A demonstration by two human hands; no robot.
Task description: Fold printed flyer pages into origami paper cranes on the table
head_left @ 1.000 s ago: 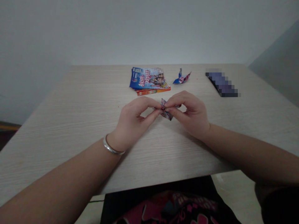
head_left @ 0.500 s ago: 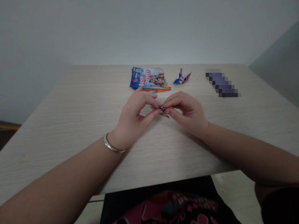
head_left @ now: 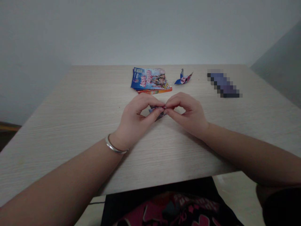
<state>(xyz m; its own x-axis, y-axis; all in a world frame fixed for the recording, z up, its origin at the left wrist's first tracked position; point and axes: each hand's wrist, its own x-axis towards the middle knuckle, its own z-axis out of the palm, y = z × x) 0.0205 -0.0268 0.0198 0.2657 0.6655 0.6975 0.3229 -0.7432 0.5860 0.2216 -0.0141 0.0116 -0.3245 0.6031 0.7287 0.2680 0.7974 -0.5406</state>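
Over the middle of the table, a small piece of folded printed paper [head_left: 161, 114] is pinched between both hands. My left hand [head_left: 137, 114], with a silver bangle at the wrist, is closed on its left and upper part with thumb and fingers. From the other side my right hand [head_left: 188, 113] pinches it at the right, fingertips touching those of the left. Much of the paper is hidden behind the fingers. Beyond my right hand rests a folded paper crane [head_left: 183, 78] in blue and red print.
A stack of printed leaflets [head_left: 150, 78] lies behind my left hand, with orange sheets beneath the blue top one. A pixelated dark phone-like object [head_left: 223, 85] is at the far right. The wooden table [head_left: 70, 110] meets a pale wall at the back.
The left hand's raised fingers have come down and curled onto the paper. The folded paper has turned, and the fingertips of both hands have drawn together.
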